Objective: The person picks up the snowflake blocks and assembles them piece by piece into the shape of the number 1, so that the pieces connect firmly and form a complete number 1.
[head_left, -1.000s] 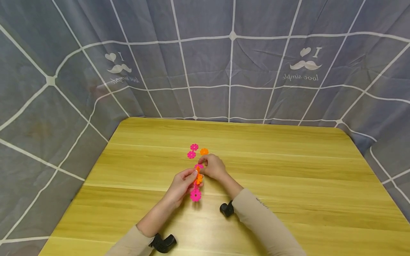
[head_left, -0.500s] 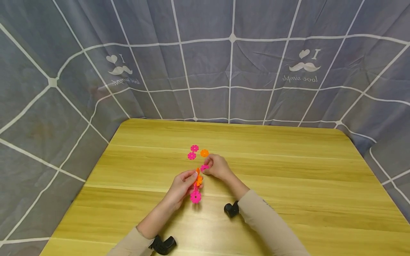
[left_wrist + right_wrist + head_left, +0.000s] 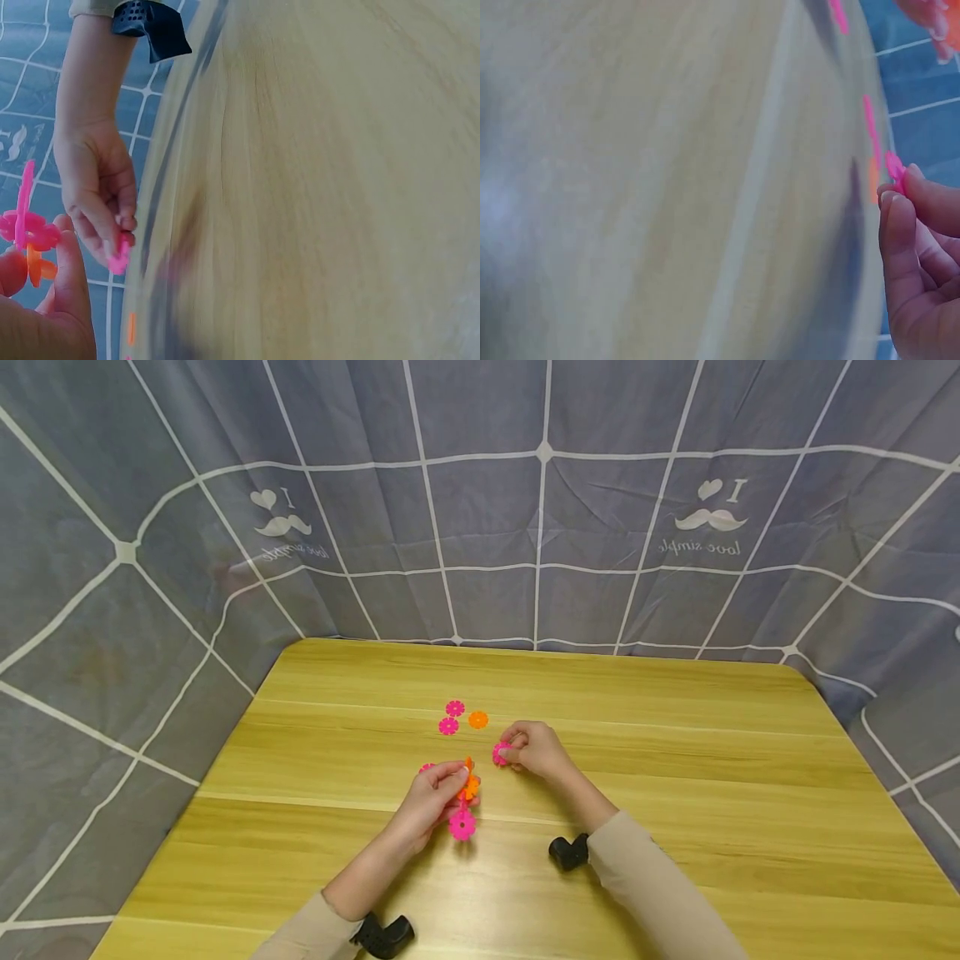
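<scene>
My left hand [image 3: 426, 797] pinches a joined cluster of flower-shaped interlocking discs, orange [image 3: 471, 789] above and pink [image 3: 462, 826] below. In the left wrist view, pink pieces [image 3: 37, 232] stand crosswise to each other, with an orange disc [image 3: 35, 266] beside my fingers; my fingers hide part of the cluster. To the right, my right hand [image 3: 542, 750] holds a single pink disc [image 3: 501, 755] between thumb and fingertips, apart from the cluster. The right wrist view shows that disc [image 3: 895, 171] nearly edge-on.
Two pink discs [image 3: 448, 726] and an orange disc [image 3: 478, 720] lie flat on the wooden table [image 3: 675, 760] beyond my hands. Another pink disc [image 3: 427, 767] shows partly behind my left hand. A grey checked curtain [image 3: 480, 510] surrounds the table's back and sides.
My right hand has moved right with the pink disc, away from the cluster. My left hand has shifted slightly, and a pink disc behind it has come into view.
</scene>
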`<state>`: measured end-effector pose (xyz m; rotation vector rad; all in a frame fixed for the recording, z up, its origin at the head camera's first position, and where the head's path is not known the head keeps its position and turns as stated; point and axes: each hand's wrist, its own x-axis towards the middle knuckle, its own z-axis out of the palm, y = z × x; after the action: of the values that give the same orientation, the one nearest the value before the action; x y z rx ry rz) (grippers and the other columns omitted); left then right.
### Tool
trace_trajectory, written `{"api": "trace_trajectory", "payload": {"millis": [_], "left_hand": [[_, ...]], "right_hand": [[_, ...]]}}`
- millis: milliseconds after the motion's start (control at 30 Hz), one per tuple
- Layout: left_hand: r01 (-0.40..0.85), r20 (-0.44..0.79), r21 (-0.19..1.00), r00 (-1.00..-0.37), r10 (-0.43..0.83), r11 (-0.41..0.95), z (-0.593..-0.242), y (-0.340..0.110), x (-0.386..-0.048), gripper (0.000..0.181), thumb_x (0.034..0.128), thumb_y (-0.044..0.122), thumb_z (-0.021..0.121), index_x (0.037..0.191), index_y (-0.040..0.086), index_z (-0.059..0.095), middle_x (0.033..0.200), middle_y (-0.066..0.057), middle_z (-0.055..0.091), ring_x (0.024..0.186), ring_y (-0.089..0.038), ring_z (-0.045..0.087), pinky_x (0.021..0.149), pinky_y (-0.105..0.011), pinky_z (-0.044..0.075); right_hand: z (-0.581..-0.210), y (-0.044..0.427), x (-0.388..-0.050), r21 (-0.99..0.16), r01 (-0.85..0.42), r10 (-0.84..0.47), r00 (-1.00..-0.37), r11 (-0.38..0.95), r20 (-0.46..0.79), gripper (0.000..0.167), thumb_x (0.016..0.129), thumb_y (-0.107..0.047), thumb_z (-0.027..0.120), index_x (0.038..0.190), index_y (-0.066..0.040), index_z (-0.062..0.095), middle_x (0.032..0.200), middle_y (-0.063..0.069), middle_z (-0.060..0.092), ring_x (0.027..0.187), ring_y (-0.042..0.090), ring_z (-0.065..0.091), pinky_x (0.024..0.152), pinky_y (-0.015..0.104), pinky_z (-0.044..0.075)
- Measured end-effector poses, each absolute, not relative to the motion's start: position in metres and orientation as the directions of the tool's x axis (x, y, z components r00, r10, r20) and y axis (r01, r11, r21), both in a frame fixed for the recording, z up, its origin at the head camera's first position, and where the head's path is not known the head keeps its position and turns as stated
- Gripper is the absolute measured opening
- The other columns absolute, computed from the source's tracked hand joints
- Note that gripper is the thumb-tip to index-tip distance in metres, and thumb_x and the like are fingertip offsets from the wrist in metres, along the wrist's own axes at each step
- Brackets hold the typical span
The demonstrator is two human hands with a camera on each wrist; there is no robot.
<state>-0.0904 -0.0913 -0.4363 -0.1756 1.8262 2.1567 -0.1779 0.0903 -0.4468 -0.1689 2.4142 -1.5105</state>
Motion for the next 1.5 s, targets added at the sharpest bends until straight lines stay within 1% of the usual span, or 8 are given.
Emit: {"api": "trace_trajectory", "payload": {"millis": [167, 367, 567, 700, 1033, 1267, 1400, 1500], "left_hand": [[-0.317, -0.295, 0.94, -0.942, 0.161, -0.128, -0.437, -0.09, -0.091, 0.04, 0.0967, 0.012, 0.051, 0.128, -0.012, 0.045, 0.097, -0.014, 0.064, 0.073, -0.015, 0.067, 0.066, -0.021, 0.055], [-0.311, -0.284, 0.942, -0.939, 0.193, -0.127, -0.434, -0.087, -0.089, 0.042, 0.0968, 0.013, 0.051, 0.129, -0.013, 0.042, 0.097, -0.013, 0.065, 0.073, -0.012, 0.067, 0.066, -0.021, 0.055], [-0.302, -0.277, 0.946, -0.942, 0.19, -0.118, -0.432, -0.083, -0.088, 0.042, 0.0966, 0.012, 0.051, 0.129, -0.013, 0.043, 0.102, -0.018, 0.064, 0.073, -0.012, 0.066, 0.065, -0.019, 0.055], [-0.294, -0.269, 0.95, -0.942, 0.198, -0.108, -0.433, -0.081, -0.087, 0.043, 0.0965, 0.012, 0.051, 0.13, -0.013, 0.042, 0.099, -0.016, 0.066, 0.073, -0.013, 0.067, 0.06, -0.016, 0.053], [-0.286, -0.261, 0.953, -0.943, 0.207, -0.104, -0.432, -0.078, -0.087, 0.042, 0.0958, 0.012, 0.053, 0.129, -0.013, 0.043, 0.093, -0.01, 0.067, 0.071, -0.013, 0.067, 0.063, -0.018, 0.054], [-0.274, -0.248, 0.957, -0.945, 0.211, -0.1, -0.433, -0.077, -0.087, 0.04, 0.0959, 0.011, 0.052, 0.127, -0.013, 0.044, 0.089, -0.006, 0.066, 0.074, -0.016, 0.068, 0.064, -0.019, 0.055], [-0.249, -0.22, 0.963, -0.948, 0.23, -0.104, -0.433, -0.077, -0.086, 0.039, 0.0958, 0.01, 0.052, 0.125, -0.015, 0.045, 0.086, -0.005, 0.066, 0.07, -0.013, 0.067, 0.066, -0.021, 0.055], [-0.217, -0.193, 0.972, -0.955, 0.227, -0.087, -0.432, -0.076, -0.085, 0.037, 0.0954, 0.008, 0.052, 0.123, -0.016, 0.047, 0.089, -0.011, 0.066, 0.069, -0.013, 0.066, 0.067, -0.023, 0.056]], "right_hand": [[-0.433, 0.094, -0.173, -0.928, 0.032, -0.294, -0.944, 0.371, -0.15, 0.019, 0.084, -0.001, 0.067, 0.102, 0.004, 0.063, 0.061, 0.005, 0.058, 0.05, 0.016, 0.052, 0.048, 0.023, 0.045], [-0.418, 0.096, -0.167, -0.946, -0.007, -0.377, -0.918, 0.325, -0.123, 0.021, 0.086, -0.004, 0.065, 0.105, 0.004, 0.061, 0.061, 0.007, 0.056, 0.051, 0.014, 0.049, 0.05, 0.026, 0.045], [-0.411, 0.096, -0.161, -0.955, -0.018, -0.422, -0.9, 0.296, -0.114, 0.021, 0.088, -0.006, 0.064, 0.106, 0.003, 0.06, 0.07, 0.025, 0.058, 0.055, 0.019, 0.051, 0.055, 0.032, 0.049], [-0.408, 0.095, -0.158, -0.962, -0.014, -0.443, -0.889, 0.272, -0.113, 0.021, 0.088, -0.006, 0.063, 0.107, 0.003, 0.061, 0.075, 0.03, 0.057, 0.055, 0.019, 0.051, 0.056, 0.033, 0.05], [-0.406, 0.094, -0.155, -0.97, 0.002, -0.451, -0.885, 0.243, -0.114, 0.021, 0.088, -0.005, 0.064, 0.107, 0.004, 0.061, 0.072, 0.028, 0.057, 0.054, 0.016, 0.051, 0.057, 0.037, 0.052], [-0.408, 0.092, -0.154, -0.975, 0.006, -0.467, -0.877, 0.224, -0.113, 0.02, 0.088, -0.005, 0.063, 0.104, 0.006, 0.061, 0.063, 0.004, 0.059, 0.053, 0.014, 0.051, 0.052, 0.026, 0.048], [-0.405, 0.092, -0.153, -0.975, 0.034, -0.471, -0.871, 0.221, -0.137, 0.017, 0.088, -0.003, 0.061, 0.102, 0.007, 0.061, 0.062, 0.002, 0.057, 0.054, 0.013, 0.05, 0.052, 0.023, 0.046], [-0.404, 0.092, -0.153, -0.974, 0.055, -0.48, -0.863, 0.218, -0.156, 0.015, 0.089, -0.002, 0.059, 0.101, 0.007, 0.06, 0.062, 0.003, 0.056, 0.054, 0.012, 0.049, 0.053, 0.023, 0.045]]}}
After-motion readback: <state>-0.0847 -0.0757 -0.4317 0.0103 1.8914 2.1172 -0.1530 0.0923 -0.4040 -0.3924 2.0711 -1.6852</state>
